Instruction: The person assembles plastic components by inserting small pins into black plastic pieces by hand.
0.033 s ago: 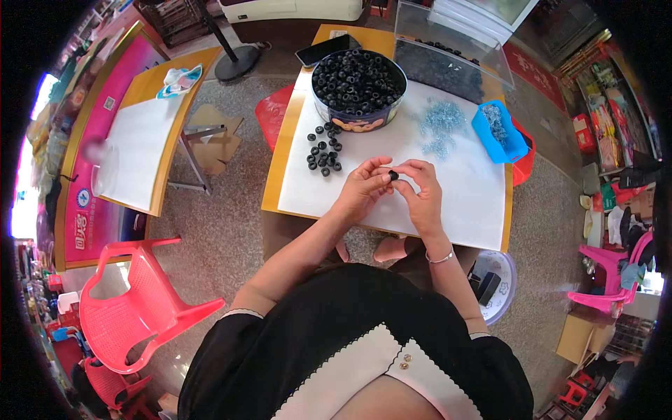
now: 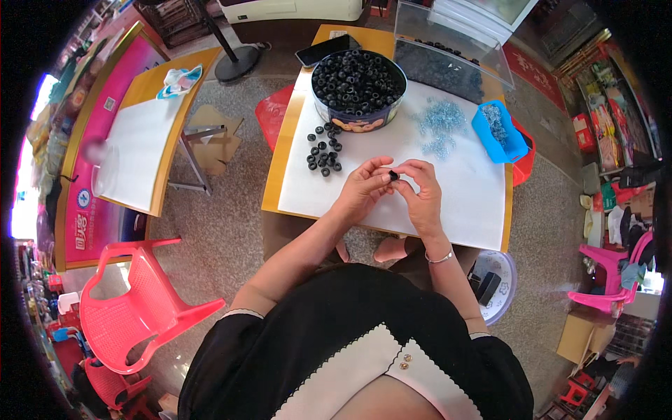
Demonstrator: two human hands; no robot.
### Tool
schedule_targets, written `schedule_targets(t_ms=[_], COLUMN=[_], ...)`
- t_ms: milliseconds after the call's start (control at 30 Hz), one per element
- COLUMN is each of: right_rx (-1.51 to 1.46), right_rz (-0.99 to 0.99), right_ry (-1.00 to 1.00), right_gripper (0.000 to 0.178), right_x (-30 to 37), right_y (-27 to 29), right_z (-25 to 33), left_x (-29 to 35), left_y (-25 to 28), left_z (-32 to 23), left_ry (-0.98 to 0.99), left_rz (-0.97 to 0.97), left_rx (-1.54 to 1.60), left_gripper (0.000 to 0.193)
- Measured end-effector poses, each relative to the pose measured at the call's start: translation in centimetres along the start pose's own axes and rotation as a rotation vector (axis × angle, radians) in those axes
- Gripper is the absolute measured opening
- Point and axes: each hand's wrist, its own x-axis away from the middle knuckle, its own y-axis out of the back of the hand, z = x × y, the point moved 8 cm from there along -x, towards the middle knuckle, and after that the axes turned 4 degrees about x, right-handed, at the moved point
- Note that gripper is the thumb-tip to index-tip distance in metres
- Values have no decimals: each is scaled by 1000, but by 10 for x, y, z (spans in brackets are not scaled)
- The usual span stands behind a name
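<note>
Lettering (image 2: 79, 232) in white marks the pink panel (image 2: 100, 124) at far left, under a round emblem (image 2: 83, 199). Near the centre, left hand (image 2: 362, 187) and right hand (image 2: 422, 199) pinch one small black bead (image 2: 393, 176) in a narrow grip over the white-covered tabletop (image 2: 308, 196). Loose black beads (image 2: 324, 155) lie left of them, below a print-sided round tub (image 2: 360, 124) heaped with more; pale-blue beads (image 2: 442, 117) lie to the upper right, near a blue basket (image 2: 505, 151).
</note>
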Motion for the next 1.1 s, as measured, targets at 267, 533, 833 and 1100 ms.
schedule_targets(t_ms=[267, 533, 833, 1100], right_rx=[-232, -289, 10, 360], right_rz=[78, 92, 126, -500], right_ry=[-94, -72, 65, -186], right_gripper=[28, 27, 30, 12], right_x=[-2, 3, 5, 12], right_y=[-3, 0, 5, 150], right_z=[-14, -24, 7, -104], left_x=[-1, -2, 1, -2], left_y=[-4, -11, 3, -3], left_z=[-1, 7, 8, 5], left_ry=[-40, 37, 72, 22], left_rz=[83, 70, 36, 83], left_rx=[-9, -29, -123, -54], left_gripper=[41, 34, 26, 15])
